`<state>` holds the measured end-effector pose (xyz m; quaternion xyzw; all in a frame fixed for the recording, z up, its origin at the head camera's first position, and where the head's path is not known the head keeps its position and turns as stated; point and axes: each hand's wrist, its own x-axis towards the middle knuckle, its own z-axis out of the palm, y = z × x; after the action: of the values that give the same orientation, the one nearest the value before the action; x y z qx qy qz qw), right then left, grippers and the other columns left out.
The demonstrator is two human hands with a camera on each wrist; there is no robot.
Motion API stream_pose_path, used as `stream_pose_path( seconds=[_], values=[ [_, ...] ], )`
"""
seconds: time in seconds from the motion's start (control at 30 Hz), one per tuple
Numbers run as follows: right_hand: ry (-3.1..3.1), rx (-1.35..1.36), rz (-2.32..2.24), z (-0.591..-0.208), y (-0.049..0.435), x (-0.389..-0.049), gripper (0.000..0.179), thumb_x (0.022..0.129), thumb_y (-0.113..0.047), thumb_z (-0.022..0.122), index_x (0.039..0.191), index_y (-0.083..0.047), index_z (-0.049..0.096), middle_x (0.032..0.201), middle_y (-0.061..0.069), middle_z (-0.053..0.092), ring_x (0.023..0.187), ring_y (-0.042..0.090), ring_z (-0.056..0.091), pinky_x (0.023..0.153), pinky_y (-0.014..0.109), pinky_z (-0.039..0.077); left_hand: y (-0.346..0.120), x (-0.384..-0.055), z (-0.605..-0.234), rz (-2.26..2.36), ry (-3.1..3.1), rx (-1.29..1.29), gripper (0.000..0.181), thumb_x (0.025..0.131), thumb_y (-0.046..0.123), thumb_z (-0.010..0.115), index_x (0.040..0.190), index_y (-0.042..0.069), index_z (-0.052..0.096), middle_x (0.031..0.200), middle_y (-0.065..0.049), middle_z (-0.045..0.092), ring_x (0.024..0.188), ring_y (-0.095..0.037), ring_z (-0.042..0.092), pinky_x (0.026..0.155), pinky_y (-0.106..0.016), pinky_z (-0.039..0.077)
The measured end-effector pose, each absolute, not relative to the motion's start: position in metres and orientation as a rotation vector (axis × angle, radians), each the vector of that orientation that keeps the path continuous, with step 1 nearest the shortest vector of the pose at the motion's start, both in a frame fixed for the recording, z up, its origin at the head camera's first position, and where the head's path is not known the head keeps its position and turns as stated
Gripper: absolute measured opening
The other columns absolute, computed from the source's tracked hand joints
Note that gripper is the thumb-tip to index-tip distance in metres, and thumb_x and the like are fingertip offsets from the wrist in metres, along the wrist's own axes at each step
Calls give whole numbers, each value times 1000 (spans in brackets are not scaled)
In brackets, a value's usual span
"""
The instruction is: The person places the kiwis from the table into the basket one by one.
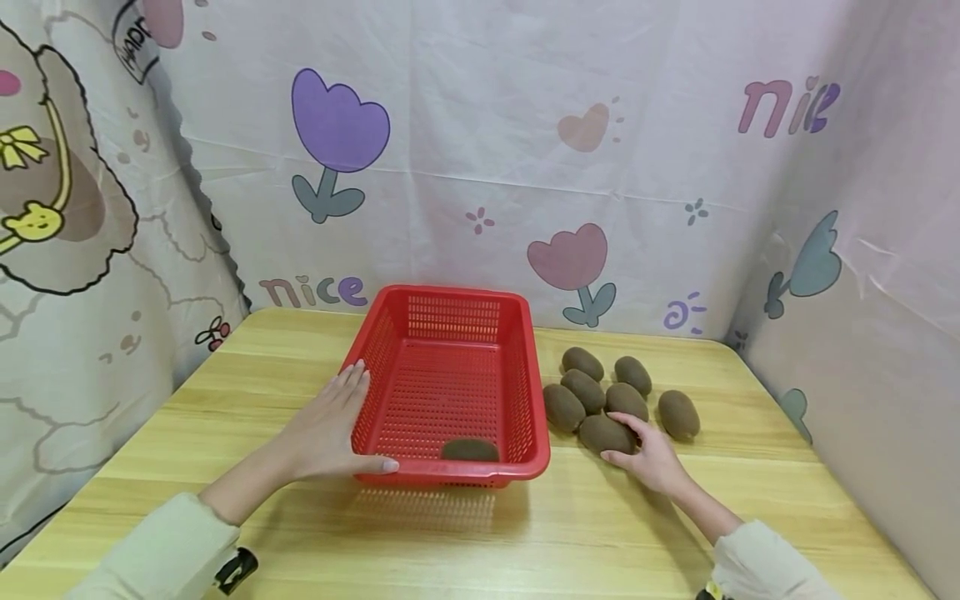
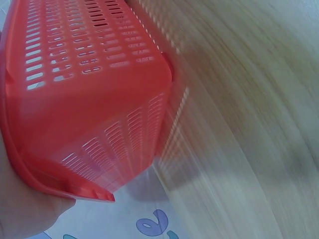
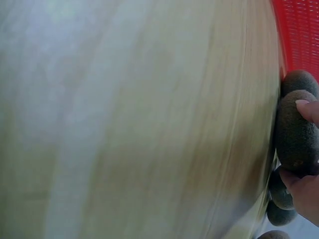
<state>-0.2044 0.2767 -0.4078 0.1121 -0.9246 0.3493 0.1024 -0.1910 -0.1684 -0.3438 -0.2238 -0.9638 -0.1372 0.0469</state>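
A red plastic basket [image 1: 468, 471] with slotted walls stands on the wooden table. My left hand [image 1: 322, 433] rests on its near left corner, fingers straight along the left rim and thumb lying on the front rim. One brown kiwi [image 1: 470, 451] lies inside the basket against the front wall. To the right of the basket, my right hand [image 1: 654, 458] pinches the nearest kiwi [image 1: 602, 437] of a loose group between thumb and fingers. In the right wrist view this kiwi [image 3: 294, 132] sits between the thumb and a fingertip, with other kiwis close behind.
Several more kiwis [image 1: 582, 390] lie clustered by the basket's right side, and one kiwi [image 1: 678, 415] lies apart on the right. A printed cloth [image 1: 465, 167] hangs around the back and sides of the table [image 1: 360, 550].
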Motion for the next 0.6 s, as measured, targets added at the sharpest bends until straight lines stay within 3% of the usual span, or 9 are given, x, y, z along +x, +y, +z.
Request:
stream_pose_path(
  seconds=[0.6],
  values=[
    [-2679, 317, 1018, -384, 279, -199, 50, 74, -13, 77, 119, 0, 59, 113, 19, 63, 101, 30, 61, 78, 25, 52, -167, -190, -343, -422, -2946, -674, 121, 67, 72, 61, 141, -14, 19, 150, -30, 16, 140, -43, 17, 112, -55, 23]
  ],
)
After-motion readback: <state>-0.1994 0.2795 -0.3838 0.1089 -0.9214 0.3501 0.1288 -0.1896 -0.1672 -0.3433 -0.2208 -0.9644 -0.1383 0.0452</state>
